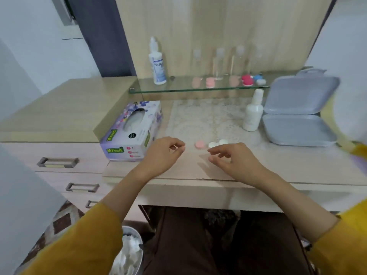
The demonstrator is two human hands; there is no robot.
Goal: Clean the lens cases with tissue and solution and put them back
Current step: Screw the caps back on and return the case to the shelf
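Note:
A pink lens case piece [199, 144] and a white lens case [218, 143] lie on the lace mat [208, 120] near the front of the table. My left hand [164, 153] hovers just left of them with loosely curled fingers, holding nothing I can see. To their lower right, my right hand [232, 158] has relaxed fingers and is also empty. A tissue box [131, 132] stands at the left. A white solution bottle [253, 112] stands at the mat's right. More lens cases, pink [210, 82], red [247, 80] and blue [258, 78], sit on the glass shelf [178, 89].
A tall solution bottle [157, 62] and clear bottles [219, 64] stand on the shelf. An open lilac box [297, 116] lies at the right. Drawers [57, 162] are at the left. A metal bin with used tissues [129, 253] sits on the floor.

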